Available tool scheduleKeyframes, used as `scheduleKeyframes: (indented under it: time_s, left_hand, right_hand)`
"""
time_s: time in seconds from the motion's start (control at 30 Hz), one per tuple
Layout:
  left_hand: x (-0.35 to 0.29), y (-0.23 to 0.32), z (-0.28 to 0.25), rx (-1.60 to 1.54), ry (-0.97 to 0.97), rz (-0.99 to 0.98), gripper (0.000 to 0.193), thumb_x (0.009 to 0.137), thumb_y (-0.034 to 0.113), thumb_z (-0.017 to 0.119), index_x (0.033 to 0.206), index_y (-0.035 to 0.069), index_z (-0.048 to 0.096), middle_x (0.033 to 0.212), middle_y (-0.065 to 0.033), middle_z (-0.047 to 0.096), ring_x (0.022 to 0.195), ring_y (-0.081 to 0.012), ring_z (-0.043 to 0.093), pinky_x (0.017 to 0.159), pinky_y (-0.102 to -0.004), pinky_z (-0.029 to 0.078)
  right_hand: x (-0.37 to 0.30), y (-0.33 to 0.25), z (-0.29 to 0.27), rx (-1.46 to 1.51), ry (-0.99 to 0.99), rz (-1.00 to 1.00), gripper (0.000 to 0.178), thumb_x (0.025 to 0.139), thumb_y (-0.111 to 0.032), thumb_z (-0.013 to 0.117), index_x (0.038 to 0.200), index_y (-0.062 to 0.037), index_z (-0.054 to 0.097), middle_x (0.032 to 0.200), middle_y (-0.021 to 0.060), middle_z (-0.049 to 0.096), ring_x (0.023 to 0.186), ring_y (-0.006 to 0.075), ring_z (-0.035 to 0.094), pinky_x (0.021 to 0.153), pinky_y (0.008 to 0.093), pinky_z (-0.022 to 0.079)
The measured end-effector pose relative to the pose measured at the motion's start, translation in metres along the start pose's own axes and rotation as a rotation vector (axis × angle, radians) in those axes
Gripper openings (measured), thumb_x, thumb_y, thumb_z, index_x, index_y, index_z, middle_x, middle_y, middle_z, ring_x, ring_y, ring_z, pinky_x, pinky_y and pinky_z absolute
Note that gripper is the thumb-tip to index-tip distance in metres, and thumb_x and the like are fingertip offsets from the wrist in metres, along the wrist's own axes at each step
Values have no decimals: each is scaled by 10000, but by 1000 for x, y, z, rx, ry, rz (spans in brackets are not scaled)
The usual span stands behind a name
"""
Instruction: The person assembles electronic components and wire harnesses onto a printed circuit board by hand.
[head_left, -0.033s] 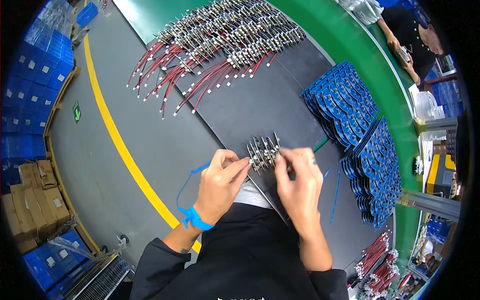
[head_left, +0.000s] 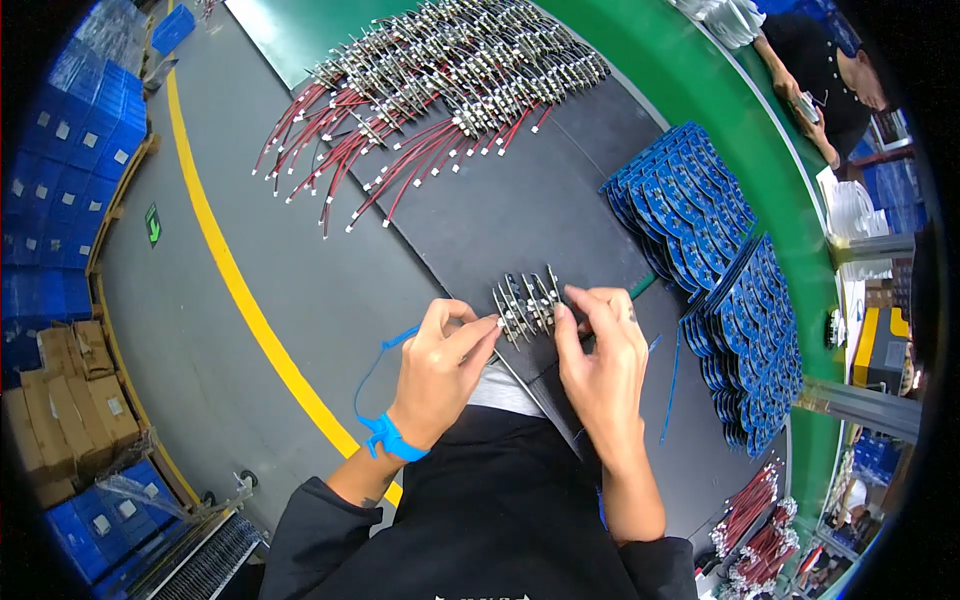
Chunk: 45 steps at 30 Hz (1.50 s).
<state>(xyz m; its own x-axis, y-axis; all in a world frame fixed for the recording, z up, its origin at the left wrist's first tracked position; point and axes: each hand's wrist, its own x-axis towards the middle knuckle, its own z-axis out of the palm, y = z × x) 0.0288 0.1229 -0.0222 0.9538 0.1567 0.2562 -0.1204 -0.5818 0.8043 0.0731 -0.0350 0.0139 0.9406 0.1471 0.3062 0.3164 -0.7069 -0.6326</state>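
Right hand (head_left: 606,350) shifted slightly, thumb and forefinger parted at small boards (head_left: 525,308); left hand (head_left: 440,355) pinching leftmost.

A yellow painted line (head_left: 235,277) crosses the smooth grey floor (head_left: 300,270) between stacked blue plastic crates (head_left: 65,170), brown cardboard boxes (head_left: 65,415) and a green-edged dark grey desk (head_left: 520,215).

The small parts (head_left: 516,308) are silver and black, the wrist strap (head_left: 392,439) blue, the floor line (head_left: 251,306) yellow.
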Motion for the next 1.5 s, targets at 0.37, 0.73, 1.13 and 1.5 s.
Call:
scheduleKeyframes:
  time_s: [0.37,0.73,1.13,1.5]
  left_hand:
    - [-11,2,-13,-91,-8,-133,137,741,-9,709,876,-6,688,807,-88,611,596,-130,575,519,-236,453]
    - [-12,-2,-18,-46,-55,-121,109,752,-7,694,855,-27,664,760,-93,630,601,-140,591,534,-243,469]
    - [-11,-7,-22,-54,-63,-58,110,749,-6,695,857,-14,670,759,-94,638,575,-137,582,497,-243,460]
    - [-14,-9,-26,-61,-43,-56,90,749,3,696,829,-15,659,758,-91,635,576,-145,585,495,-249,463]
  right_hand:
    - [3,3,-3,156,-283,38,182,786,-59,637,957,6,636,834,127,591,708,306,604,638,369,478]
    - [37,-13,2,75,-490,-345,320,767,-141,656,1062,-26,615,1084,116,560,1086,296,478,879,404,410]
    - [48,-10,-10,-5,-756,-457,473,725,-12,604,1194,-31,548,1236,146,528,1213,355,429,999,451,338]
    - [50,-25,0,-92,-779,-586,494,747,4,567,1235,-4,492,1175,143,552,1131,309,487,967,445,344]
